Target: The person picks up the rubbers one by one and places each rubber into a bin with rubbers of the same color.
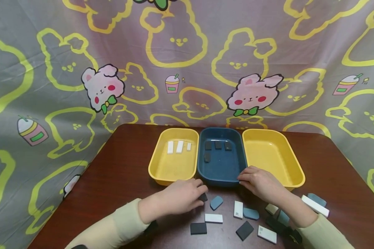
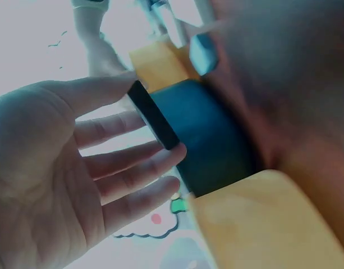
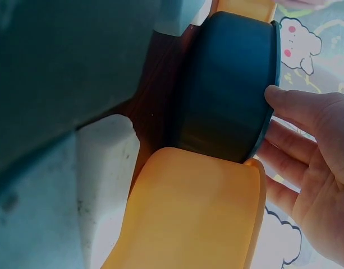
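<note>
My left hand [image 1: 181, 196] is just in front of the blue tray [image 1: 222, 170], near its front left corner. It pinches a flat black eraser [image 2: 154, 116] between thumb and fingers, clearly seen in the left wrist view. The right hand [image 1: 264, 181] grips the blue tray's front right rim, thumb outside and fingers over the edge. Inside that tray lie several black erasers [image 1: 217, 145] toward the back. The left yellow tray [image 1: 174, 169] holds three white erasers [image 1: 179, 147], and the right yellow tray [image 1: 269, 155] has nothing in it.
In front of the trays, loose erasers lie scattered: a blue eraser [image 1: 216, 202], a white eraser [image 1: 213, 218], a black eraser [image 1: 198, 228] and several more around the right forearm. A long white block [image 1: 315, 206] lies at the right. A patterned cloth [image 1: 180, 52] hangs behind the table.
</note>
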Motion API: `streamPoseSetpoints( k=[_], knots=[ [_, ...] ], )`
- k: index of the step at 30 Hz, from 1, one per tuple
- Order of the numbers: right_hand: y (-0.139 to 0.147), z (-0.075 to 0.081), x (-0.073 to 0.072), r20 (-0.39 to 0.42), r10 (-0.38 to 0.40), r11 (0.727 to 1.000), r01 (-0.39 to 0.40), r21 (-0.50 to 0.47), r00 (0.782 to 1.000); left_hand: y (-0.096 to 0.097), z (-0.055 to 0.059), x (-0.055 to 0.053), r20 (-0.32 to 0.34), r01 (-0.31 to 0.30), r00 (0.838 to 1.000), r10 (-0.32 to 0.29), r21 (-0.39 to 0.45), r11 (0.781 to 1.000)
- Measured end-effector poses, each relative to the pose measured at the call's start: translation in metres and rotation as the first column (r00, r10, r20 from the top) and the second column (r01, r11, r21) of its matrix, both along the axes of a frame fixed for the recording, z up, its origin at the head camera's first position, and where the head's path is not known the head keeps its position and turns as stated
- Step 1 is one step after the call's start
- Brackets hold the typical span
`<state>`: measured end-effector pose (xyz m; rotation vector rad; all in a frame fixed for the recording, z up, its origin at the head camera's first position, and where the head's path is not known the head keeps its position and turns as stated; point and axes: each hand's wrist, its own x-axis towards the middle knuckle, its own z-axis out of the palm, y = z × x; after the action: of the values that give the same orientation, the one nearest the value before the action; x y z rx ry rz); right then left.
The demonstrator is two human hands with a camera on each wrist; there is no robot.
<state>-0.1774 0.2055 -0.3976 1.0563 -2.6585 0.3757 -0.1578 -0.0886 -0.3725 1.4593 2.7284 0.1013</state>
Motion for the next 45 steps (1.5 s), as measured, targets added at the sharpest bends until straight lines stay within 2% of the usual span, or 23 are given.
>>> streamPoseSetpoints(
  k=[4,8,12,18,23,29,34,39,45],
  knots=[
    [0.0,-0.001,0.0,-0.002,0.003,1.0,-0.003,-0.002,1.0,0.002,0.012,-0.004,0.006,0.003,1.0,-0.003,0.035,0.999],
    [0.0,-0.001,0.0,-0.003,0.006,1.0,-0.006,-0.001,1.0,0.006,0.022,-0.014,-0.031,-0.005,0.999,0.007,0.052,0.999],
    [0.0,-0.002,0.0,0.007,0.006,1.0,-0.006,0.001,1.0,0.011,0.032,-0.029,-0.063,-0.025,0.998,0.028,0.053,0.998],
    [0.001,-0.003,-0.002,0.025,0.012,1.0,-0.012,-0.007,1.0,0.02,0.04,-0.06,-0.064,-0.051,0.997,0.053,0.029,0.998],
    [0.001,-0.003,-0.002,0.015,0.017,1.0,-0.017,-0.009,1.0,0.029,0.039,-0.087,-0.094,-0.055,0.994,0.053,-0.023,0.998],
    [0.0,-0.003,-0.001,0.006,0.022,1.0,-0.022,-0.005,1.0,0.042,0.032,-0.115,-0.065,-0.03,0.998,0.025,-0.088,0.996],
    [0.001,-0.003,-0.002,0.005,0.026,1.0,-0.026,-0.01,1.0,0.056,0.03,-0.131,-0.035,-0.005,0.999,0.0,-0.141,0.99],
    [0.002,-0.002,-0.002,0.001,0.028,0.999,-0.028,-0.018,1.0,0.071,0.025,-0.144,-0.035,0.014,0.999,-0.022,-0.22,0.975],
    [0.003,-0.001,-0.002,0.01,0.029,0.999,-0.028,-0.024,1.0,0.09,0.015,-0.155,-0.016,0.001,1.0,-0.006,-0.287,0.958]
  ],
)
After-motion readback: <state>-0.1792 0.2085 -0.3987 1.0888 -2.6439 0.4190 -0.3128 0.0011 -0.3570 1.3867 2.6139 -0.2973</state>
